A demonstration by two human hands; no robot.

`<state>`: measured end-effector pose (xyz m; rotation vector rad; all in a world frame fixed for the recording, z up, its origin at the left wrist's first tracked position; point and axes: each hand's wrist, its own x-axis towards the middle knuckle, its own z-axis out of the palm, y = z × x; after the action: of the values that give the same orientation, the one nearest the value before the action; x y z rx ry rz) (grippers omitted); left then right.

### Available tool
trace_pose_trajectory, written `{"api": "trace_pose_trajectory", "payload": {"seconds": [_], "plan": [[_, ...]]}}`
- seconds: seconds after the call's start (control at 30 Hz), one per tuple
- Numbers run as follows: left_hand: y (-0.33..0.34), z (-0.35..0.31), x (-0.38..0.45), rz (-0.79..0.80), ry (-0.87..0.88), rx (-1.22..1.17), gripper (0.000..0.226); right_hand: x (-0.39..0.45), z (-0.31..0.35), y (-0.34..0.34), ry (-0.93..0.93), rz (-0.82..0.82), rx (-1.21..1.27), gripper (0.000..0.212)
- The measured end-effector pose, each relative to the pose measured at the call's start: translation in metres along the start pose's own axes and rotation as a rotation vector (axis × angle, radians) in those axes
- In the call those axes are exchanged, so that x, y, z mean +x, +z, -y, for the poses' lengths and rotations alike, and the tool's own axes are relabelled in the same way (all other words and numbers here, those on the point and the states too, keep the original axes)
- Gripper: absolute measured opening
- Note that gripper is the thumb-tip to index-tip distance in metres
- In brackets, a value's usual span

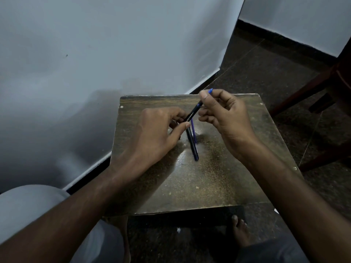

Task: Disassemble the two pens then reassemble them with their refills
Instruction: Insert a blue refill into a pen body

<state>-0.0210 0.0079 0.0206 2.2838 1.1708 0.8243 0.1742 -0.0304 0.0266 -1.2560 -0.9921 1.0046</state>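
Observation:
Both hands hold one black pen (192, 113) with white lettering, slanted above the small worn wooden table (209, 177). My left hand (161, 133) pinches its lower barrel between thumb and fingers. My right hand (220, 112) grips the upper end, where a blue tip (210, 90) pokes out past the thumb. Under the hands, a second black pen barrel (192, 145) lies on the table, pointing toward me. A thin purple refill (193, 130) lies right beside it, partly hidden by the held pen.
The table stands against a pale wall (95, 54) on the left. A dark wooden chair (322, 95) stands on the speckled floor at the right. My knee (28, 209) and a bare foot (239, 230) lie below the table's near edge.

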Motion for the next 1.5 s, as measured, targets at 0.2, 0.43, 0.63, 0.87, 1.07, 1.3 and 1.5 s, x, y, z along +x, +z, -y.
{"api": "trace_pose_trajectory", "payload": {"seconds": [0.2,0.43,0.63,0.87,1.07,1.3,1.5], "plan": [[-0.0010,0.0011,0.0009,-0.002,-0.025,-0.012,0.022,-0.0025,-0.0023,0.0035,0.028,-0.015,-0.036,0.007],[-0.0007,0.0026,0.0021,-0.004,-0.051,-0.012,0.021,-0.0012,-0.0024,0.0004,0.021,0.003,-0.067,0.012],[0.0000,0.0014,0.0015,0.014,-0.030,-0.007,0.021,-0.0005,-0.0016,-0.0007,0.043,-0.006,-0.073,0.019],[-0.0004,0.0015,0.0001,0.035,-0.037,-0.002,0.022,-0.0024,-0.0013,-0.0030,-0.032,-0.062,-0.105,0.015],[-0.0019,0.0031,0.0012,0.029,-0.053,-0.009,0.021,-0.0033,0.0000,-0.0031,-0.046,-0.051,-0.113,0.016],[-0.0022,0.0034,0.0014,0.035,-0.044,-0.009,0.020,-0.0006,0.0022,-0.0043,-0.025,0.047,-0.053,0.026],[-0.0017,0.0045,0.0010,0.053,-0.039,-0.009,0.019,-0.0015,0.0031,-0.0009,-0.034,-0.048,-0.048,0.008]]}}
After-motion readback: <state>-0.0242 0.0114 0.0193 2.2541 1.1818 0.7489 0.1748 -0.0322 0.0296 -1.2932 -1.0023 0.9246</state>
